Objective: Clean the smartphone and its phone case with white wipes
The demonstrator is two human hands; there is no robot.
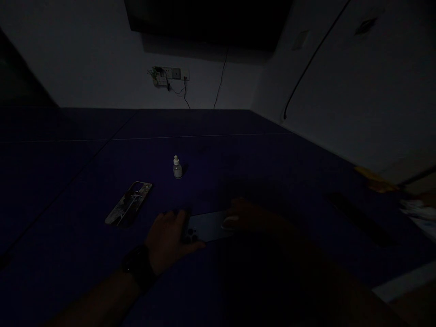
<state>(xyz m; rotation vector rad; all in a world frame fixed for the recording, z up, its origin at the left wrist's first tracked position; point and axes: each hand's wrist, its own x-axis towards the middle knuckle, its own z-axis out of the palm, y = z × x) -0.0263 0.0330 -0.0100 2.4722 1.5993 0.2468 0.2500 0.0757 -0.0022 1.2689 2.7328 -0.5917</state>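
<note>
A light-coloured smartphone (208,226) lies back up on the dark blue surface, its camera lenses at the left end. My left hand (166,238), with a dark watch on the wrist, grips that end between thumb and fingers. Over the phone's right end, my right hand (243,214) is closed on a small white wad (230,221), pressed against the back; whether it is tissue or cloth I cannot tell. To the left lies a patterned phone case (128,204) with a camera cutout. A small dropper bottle (177,169) with a white top stands upright beyond the hands.
The room is very dark. A long dark object (357,218) lies at the right, with a yellow item (374,179) near the wall. Wall sockets (166,75) with cables and a large black screen (207,22) are on the far wall.
</note>
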